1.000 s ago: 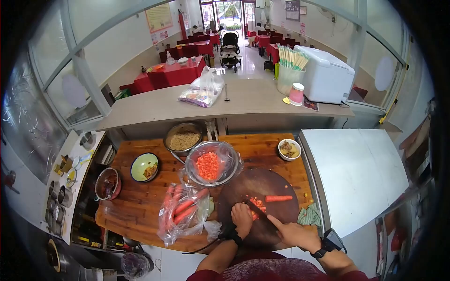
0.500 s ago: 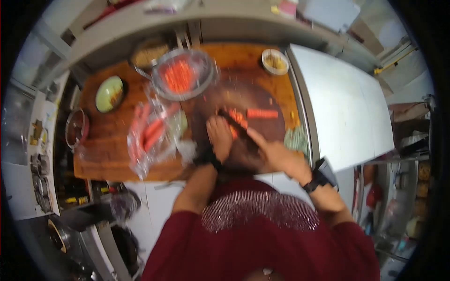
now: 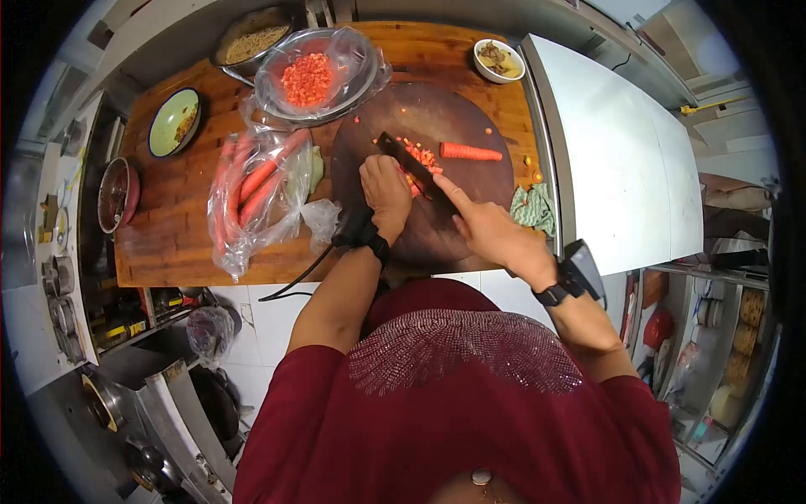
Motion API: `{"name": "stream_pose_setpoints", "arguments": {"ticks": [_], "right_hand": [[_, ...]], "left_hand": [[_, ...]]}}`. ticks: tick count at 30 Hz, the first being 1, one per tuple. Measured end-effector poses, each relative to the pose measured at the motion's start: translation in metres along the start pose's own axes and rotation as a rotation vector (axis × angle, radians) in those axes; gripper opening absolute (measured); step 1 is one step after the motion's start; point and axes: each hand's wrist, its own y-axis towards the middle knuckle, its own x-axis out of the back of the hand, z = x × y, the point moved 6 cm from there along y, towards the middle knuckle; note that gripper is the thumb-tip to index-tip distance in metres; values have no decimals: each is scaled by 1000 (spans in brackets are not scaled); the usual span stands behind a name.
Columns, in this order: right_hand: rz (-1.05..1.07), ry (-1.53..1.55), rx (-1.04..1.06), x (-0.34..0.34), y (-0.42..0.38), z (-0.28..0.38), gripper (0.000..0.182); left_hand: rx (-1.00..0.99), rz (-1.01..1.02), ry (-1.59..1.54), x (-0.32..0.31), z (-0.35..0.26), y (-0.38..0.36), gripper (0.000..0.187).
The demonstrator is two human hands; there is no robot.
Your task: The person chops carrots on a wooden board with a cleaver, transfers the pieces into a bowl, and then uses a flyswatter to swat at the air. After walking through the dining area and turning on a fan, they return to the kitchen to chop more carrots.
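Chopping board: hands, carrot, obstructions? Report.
Right hand gripping knife. Left hand close beside it, hold hidden. Carrot length lying on chopping board, right of chopped bits. Only the left hand's closeness to watch.

The right hand (image 3: 502,235) grips a knife (image 3: 410,163) beside the curled left hand (image 3: 387,193); diced carrot (image 3: 426,157) and 1 carrot length (image 3: 471,152) lie just beyond the right fingertips (image 3: 441,182).
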Motion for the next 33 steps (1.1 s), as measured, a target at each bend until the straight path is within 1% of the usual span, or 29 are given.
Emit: {"name": "stream_pose_setpoints", "arguments": {"ticks": [1,2,3,6,7,9,10,11,12,13,15,17,19,21,22,23,24,27,29,33], "right_hand": [[2,-1,-1,6,-5,3,67],[55,2,-20,9,-10,3,66],[109,5,-40,8,-13,1,65],[142,40,-62,7,-13,-2,65],[144,37,-59,4,-9,0,65],[77,16,-76,-11,2,0,66],[76,16,-75,-26,8,-6,66],[-3,14,-36,-40,14,-12,66],[-83,9,11,-38,17,-6,67],[-84,12,12,-35,16,-5,67],[22,14,-75,-22,16,-8,67],[-5,-8,-40,-10,14,-1,67],[-19,-23,-10,-6,7,4,67],[-83,-3,23,0,-5,9,66],[-82,0,22,3,-10,11,66],[-37,-4,0,3,-15,13,65],[8,-7,-21,1,-18,14,65],[29,-17,-29,-1,-23,16,65],[45,-11,-42,-3,-23,15,66],[88,56,-76,-1,-17,15,66]], "left_hand": [[-11,-33,4,1,0,1,15],[-21,-67,7,3,-1,1,14],[-21,-65,6,2,-1,1,14],[-17,-78,-8,3,0,1,14],[-14,-54,-11,1,1,3,14],[-13,-27,-13,0,1,3,14],[5,-23,-5,0,2,2,14],[25,-20,3,0,2,2,14],[24,-29,6,1,2,5,14],[13,-23,-22,2,3,5,13],[-10,-22,-51,4,4,6,13],[1,4,-158,1,12,4,13],[-10,1,-172,4,21,5,14],[-17,-6,-188,10,28,5,15],[-51,12,-207,12,29,4,15],[-84,29,-228,13,29,4,16],[-84,32,-227,15,28,4,16],[-115,47,-209,16,25,0,16],[-152,64,-119,11,20,-2,17],[-154,61,-19,7,15,-2,17]]}}
